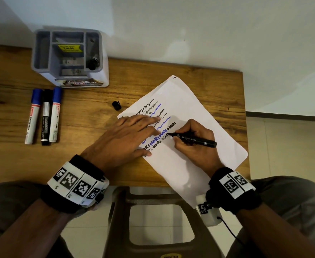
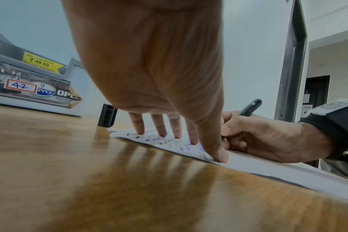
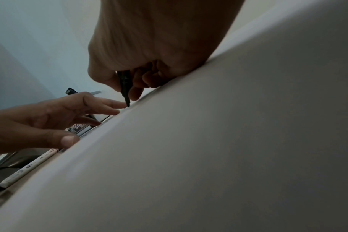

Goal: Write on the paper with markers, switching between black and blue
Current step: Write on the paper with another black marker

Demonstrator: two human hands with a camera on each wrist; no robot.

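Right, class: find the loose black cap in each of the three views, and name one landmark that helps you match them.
Head: cap lies on the table between organiser and paper.
Left wrist: cap stands left of the left hand's fingers.
Right wrist: not in it.
Shared landmark: the black marker in the right hand.

wrists: you wear black bands (image 1: 65,198) on both, each ringed with white blocks printed with black square codes | right: white box (image 1: 208,215) under the band, thin black cord (image 1: 229,229) trailing from it | arms: bare | legs: grey-brown trousers (image 1: 292,198)
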